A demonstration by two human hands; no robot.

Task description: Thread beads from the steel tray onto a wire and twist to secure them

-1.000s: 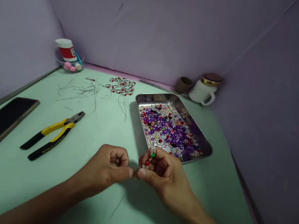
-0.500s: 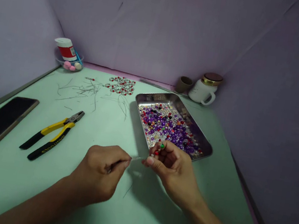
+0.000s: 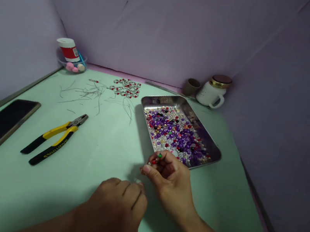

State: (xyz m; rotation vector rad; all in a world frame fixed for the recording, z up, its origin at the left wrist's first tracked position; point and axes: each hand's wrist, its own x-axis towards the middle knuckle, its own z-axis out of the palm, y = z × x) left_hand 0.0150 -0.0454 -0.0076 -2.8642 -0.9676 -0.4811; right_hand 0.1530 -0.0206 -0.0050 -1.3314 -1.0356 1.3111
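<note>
My right hand [image 3: 176,178] pinches a small string of beads in front of the tray; a green bead [image 3: 159,155] and a red bead [image 3: 153,162] show at its fingertips. Lower and to the left, my left hand [image 3: 119,208] is closed with its back turned up. Its fingertips are mostly hidden, with a faint pale glint of thin wire [image 3: 137,181] at their far side. Just beyond my right hand lies a metal tray [image 3: 205,133] of loose purple, red, black and clear beads.
Yellow-and-black pliers [image 3: 62,132] and a dark phone [image 3: 0,127] lie at left. Behind them are loose wire pieces [image 3: 88,91] and a red-beaded wire chain [image 3: 125,88]. A bowl with a white-and-red bottle [image 3: 69,50], a brown cup [image 3: 191,87] and a white mug [image 3: 209,94] stand at the back.
My left hand has moved down and to the right and rolled over, so its back faces up. My right hand has shifted slightly left with the beads still in its fingers.
</note>
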